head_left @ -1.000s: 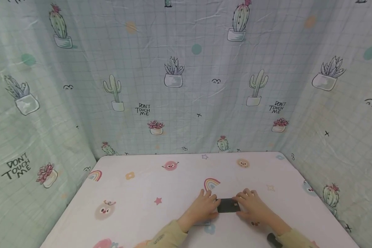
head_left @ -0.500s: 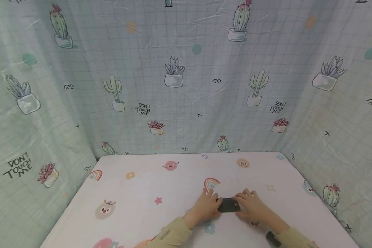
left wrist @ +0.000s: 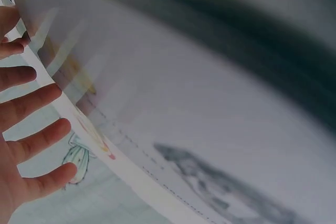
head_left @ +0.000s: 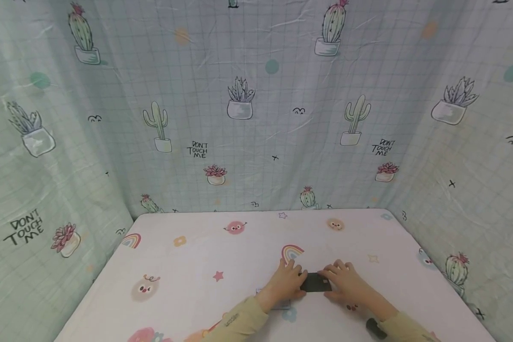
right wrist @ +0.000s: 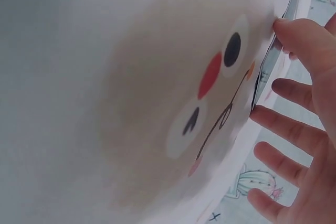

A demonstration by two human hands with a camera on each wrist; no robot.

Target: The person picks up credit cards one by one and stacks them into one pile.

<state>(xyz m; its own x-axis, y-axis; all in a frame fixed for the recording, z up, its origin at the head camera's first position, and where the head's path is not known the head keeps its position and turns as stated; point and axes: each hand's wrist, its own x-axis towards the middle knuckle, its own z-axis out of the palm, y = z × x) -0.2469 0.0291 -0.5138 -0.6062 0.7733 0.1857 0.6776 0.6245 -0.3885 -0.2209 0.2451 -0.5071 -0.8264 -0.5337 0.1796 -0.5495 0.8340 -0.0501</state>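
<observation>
A dark bank card (head_left: 316, 282) with a small light chip lies level between my two hands, close over the white patterned table. My left hand (head_left: 284, 282) pinches its left end, thumb at the near edge and index finger at the far one. At the right end, my right hand (head_left: 344, 283) pinches it likewise. In the right wrist view the card (right wrist: 261, 85) shows as a thin dark line between thumb and index finger, the other fingers spread. Most of the card is out of the left wrist view, where the left hand's fingers (left wrist: 42, 140) are fanned out.
A flat, clear-looking thing with a bluish edge (head_left: 282, 306) lies partly hidden under the left wrist. Beside the right sleeve is a short black cylindrical object (head_left: 375, 328). Cactus-print curtains (head_left: 256, 142) enclose the table (head_left: 188, 266) at the back and sides.
The left hand and forearm have shifted slightly right, uncovering more of the bluish-edged thing. The right hand has edged slightly left; both keep hold of the card, which has barely moved.
</observation>
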